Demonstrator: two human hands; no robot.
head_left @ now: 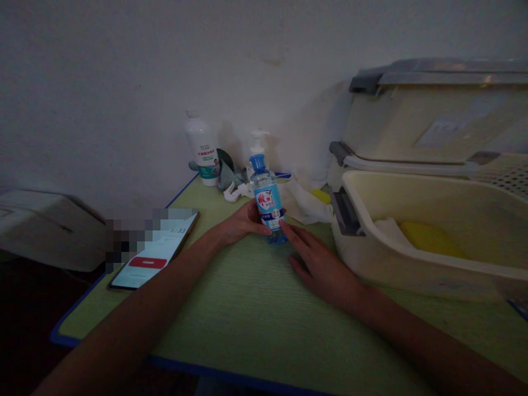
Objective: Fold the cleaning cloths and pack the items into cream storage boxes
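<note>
A small clear bottle (269, 204) with a blue cap and a blue-and-white label is tilted slightly to the left above the green tabletop (231, 308). My left hand (243, 223) is closed round its left side, with the thumb across the lower front and the other fingers hidden behind. From the right, my right hand (315, 258) reaches in, its index fingertip at the lower label. The other fingers of that hand are loosely stretched and hold nothing. Behind the bottle, a white pump top (259, 141) shows, its body mostly covered.
On the right stands an open cream plastic bin (383, 269) with something yellow (431, 237) inside. A lit phone (154, 253) lies at the left. Toward the wall are a white bottle (202, 148), grey cloth (230, 175) and crumpled white tissue (305, 201). Blue edging (66, 336) borders the table.
</note>
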